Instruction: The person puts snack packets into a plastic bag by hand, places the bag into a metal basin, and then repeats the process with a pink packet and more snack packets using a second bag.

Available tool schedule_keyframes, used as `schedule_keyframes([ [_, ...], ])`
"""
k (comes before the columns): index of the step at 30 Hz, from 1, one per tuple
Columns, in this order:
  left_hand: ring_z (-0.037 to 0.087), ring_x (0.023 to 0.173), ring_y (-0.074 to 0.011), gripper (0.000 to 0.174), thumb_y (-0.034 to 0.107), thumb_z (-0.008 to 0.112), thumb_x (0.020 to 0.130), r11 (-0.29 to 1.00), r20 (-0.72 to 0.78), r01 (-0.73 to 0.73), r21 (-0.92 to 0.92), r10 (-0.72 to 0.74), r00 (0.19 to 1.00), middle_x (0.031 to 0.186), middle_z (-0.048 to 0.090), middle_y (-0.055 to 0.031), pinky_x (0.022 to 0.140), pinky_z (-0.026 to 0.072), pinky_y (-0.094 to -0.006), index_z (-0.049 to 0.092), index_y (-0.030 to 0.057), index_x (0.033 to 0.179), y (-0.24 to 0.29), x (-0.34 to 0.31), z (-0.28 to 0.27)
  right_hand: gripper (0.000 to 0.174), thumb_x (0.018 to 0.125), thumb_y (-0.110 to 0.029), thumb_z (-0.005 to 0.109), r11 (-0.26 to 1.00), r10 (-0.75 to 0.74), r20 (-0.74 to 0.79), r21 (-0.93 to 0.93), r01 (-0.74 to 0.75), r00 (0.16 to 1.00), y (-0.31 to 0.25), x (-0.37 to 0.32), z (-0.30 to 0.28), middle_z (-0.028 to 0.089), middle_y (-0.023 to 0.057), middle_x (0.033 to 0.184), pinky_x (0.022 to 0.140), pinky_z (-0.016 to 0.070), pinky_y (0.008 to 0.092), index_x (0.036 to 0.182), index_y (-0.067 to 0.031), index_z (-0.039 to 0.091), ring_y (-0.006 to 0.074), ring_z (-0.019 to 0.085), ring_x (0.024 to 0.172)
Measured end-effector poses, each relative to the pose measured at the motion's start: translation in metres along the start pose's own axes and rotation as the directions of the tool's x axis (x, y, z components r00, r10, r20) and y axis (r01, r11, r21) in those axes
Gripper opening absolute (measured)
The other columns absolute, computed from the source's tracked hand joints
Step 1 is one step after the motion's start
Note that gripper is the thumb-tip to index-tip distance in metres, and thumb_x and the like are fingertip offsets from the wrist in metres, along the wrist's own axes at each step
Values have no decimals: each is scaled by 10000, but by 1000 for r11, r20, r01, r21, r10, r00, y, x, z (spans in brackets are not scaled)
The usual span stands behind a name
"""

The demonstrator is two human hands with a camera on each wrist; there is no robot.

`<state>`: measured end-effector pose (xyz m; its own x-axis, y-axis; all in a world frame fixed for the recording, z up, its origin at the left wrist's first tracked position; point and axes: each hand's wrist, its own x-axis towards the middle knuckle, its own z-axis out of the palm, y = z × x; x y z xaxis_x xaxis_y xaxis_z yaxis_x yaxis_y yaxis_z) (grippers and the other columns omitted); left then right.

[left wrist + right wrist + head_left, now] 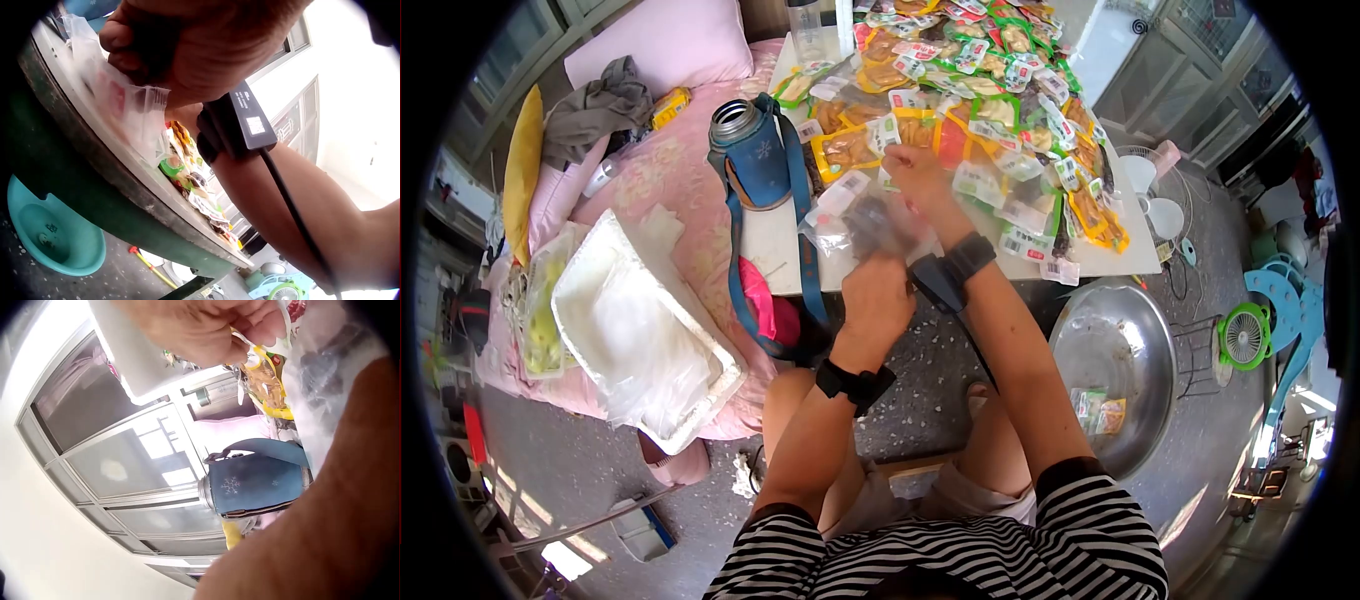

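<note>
At the table's near edge my left hand [878,310] grips the edge of a clear plastic bag [832,232], its fingers curled in, as the left wrist view shows. Dark packets [878,222] show through the clear plastic. Farther in, beyond the bag, my right hand [920,185] has its fingers bent, pinching the edge of a small white-and-green food packet [282,345]. Just past those fingers lies a yellow-edged packet [845,152] with brown food inside. The left hand's fingertips are partly in shadow.
A heap of food packets [1000,60] covers the far side of the table [1135,262]. A blue flask [750,155] with a strap stands left of my hands. A metal basin [1115,345] holding a few packets sits right; a white foam box [730,375] lies left on the bed.
</note>
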<state>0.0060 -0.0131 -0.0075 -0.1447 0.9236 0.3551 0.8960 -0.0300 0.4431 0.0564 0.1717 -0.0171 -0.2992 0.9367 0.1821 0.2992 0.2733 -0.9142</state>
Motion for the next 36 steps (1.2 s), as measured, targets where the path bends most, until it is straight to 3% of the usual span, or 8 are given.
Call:
schedule_keyframes([
  [7, 614, 754, -407, 165, 24, 622, 651, 969, 102, 113, -218, -93, 990, 777, 629, -224, 694, 494, -450, 666, -24, 802, 7, -3, -8, 243, 841, -178, 608, 895, -371, 117, -220, 388, 921, -23, -8, 5, 663, 96, 820, 667, 481, 313, 1030, -37, 663, 181, 602, 678],
  [16, 606, 771, -432, 202, 2, 568, 635, 887, 213, 235, -397, -160, 964, 743, 591, -290, 694, 481, -433, 647, -68, 807, -6, -4, -17, 186, 808, -181, 649, 880, -283, 270, -308, 361, 920, -15, -9, 36, 608, 137, 895, 758, 472, 339, 942, -54, 671, 263, 590, 839],
  [19, 605, 768, -435, 195, 9, 572, 633, 898, 197, 236, -372, -172, 965, 745, 594, -289, 694, 480, -433, 645, -69, 796, -14, -4, -18, 255, 752, -230, 697, 587, -655, 264, -413, 697, 708, -4, -9, 45, 611, 137, 892, 750, 487, 391, 946, -68, 667, 315, 600, 811],
  [25, 607, 783, -430, 196, 27, 580, 638, 912, 200, 285, -297, -232, 952, 748, 602, -280, 718, 478, -445, 656, -57, 799, -13, 1, -29, 345, 727, -303, 707, 487, -344, 578, -563, 667, 740, -14, -2, 59, 638, 130, 921, 831, 460, 403, 888, -7, 635, 292, 595, 943],
  [28, 604, 794, -427, 200, 34, 583, 640, 924, 167, 275, -267, -237, 957, 753, 603, -276, 730, 476, -455, 665, -45, 804, -16, 2, -25, 296, 741, -273, 681, 147, -705, 506, -581, 800, 497, 4, 5, 67, 631, 108, 722, 702, 497, 397, 808, 7, 611, 280, 634, 746],
  [31, 603, 787, -423, 181, 36, 580, 646, 943, 109, 233, -237, -213, 971, 750, 607, -263, 724, 476, -458, 670, -30, 789, -20, 0, -16, 201, 787, -189, 648, 508, -588, 178, -678, 531, 789, -5, 10, 63, 577, 107, 580, 556, 503, 356, 751, -3, 582, 252, 642, 604],
  [33, 603, 772, -418, 148, 38, 577, 659, 959, 67, 191, -207, -181, 981, 741, 609, -249, 708, 477, -462, 665, -19, 764, -18, 1, -11, 186, 834, -157, 606, 939, -299, -22, -186, 290, 954, -19, 7, 44, 577, 100, 587, 498, 492, 310, 721, -15, 560, 219, 659, 626],
  [36, 603, 740, -410, 92, 47, 574, 691, 977, 23, 148, -155, -146, 989, 721, 610, -230, 673, 478, -471, 644, -7, 715, -14, 6, -5, 250, 917, -200, 543, 863, 61, 44, 499, -75, 997, -44, -18, 7, 587, 58, 616, 480, 486, 228, 728, -36, 557, 156, 667, 647],
])
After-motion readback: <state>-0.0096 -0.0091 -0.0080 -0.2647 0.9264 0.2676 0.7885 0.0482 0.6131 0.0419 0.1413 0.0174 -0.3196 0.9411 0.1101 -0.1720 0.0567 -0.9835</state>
